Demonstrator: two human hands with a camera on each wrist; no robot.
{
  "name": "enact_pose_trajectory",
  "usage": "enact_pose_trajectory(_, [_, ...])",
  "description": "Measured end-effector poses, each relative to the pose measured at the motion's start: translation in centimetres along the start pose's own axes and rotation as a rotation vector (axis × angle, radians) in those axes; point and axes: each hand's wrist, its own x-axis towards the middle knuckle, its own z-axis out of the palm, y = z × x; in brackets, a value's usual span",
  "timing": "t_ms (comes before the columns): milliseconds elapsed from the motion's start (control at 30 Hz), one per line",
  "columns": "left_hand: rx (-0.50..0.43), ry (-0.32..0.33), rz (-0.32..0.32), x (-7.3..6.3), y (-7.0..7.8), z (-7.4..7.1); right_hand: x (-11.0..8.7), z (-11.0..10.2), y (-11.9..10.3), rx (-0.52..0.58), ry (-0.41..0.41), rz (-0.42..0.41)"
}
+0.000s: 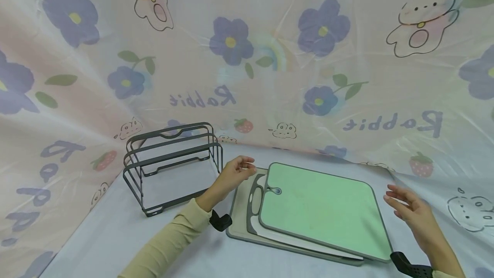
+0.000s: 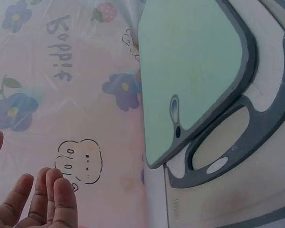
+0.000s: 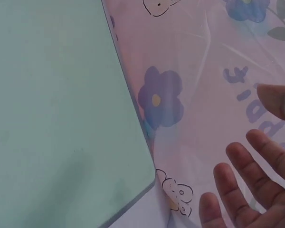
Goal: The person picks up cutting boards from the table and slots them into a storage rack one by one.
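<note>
Head view: green cutting bd. (image 1: 320,209) tops a stack of 3 on the desk (image 1: 216,261).
R hand (image 1: 414,213) is just off the green one's R edge, fingers spread, thumb wide apart. Under green: white cutting bd. (image 2: 268,80) w/ grey handle, then beige cutting bd. (image 1: 240,209) w/ grey rim at bottom; both stick out to the L. L hand (image 1: 233,177) hangs nr. the stack's L end, fingers loosely bent, thumb well away from them. Just L of that, dk. wire rack (image 1: 173,156) stands on the desk. Behind all: plastic sheet (image 1: 278,93) w/ flowers, rabbits, strawberries & reversed "Rabbit" txt.
</note>
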Motion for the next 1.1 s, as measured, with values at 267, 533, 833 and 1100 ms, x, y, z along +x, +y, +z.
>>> enact_pose_trajectory(267, [0.003,0.040,-0.029,0.2,-1.5,0.7,-0.1,0.0,1.0,-0.014,-0.008,0.081])
enact_pose_trajectory(533, [0.041,0.078,-0.073,0.5,-2.7,1.6,-0.1,0.0,2.3,-0.001,-0.031,0.153])
enact_pose_trajectory(833, [0.065,0.074,-0.102,0.6,-3.9,2.4,0.4,0.0,3.3,-0.032,-0.072,0.260])
enact_pose_trajectory(1100, [0.112,0.095,-0.122,0.8,-4.7,3.2,0.3,0.1,4.0,-0.034,-0.121,0.279])
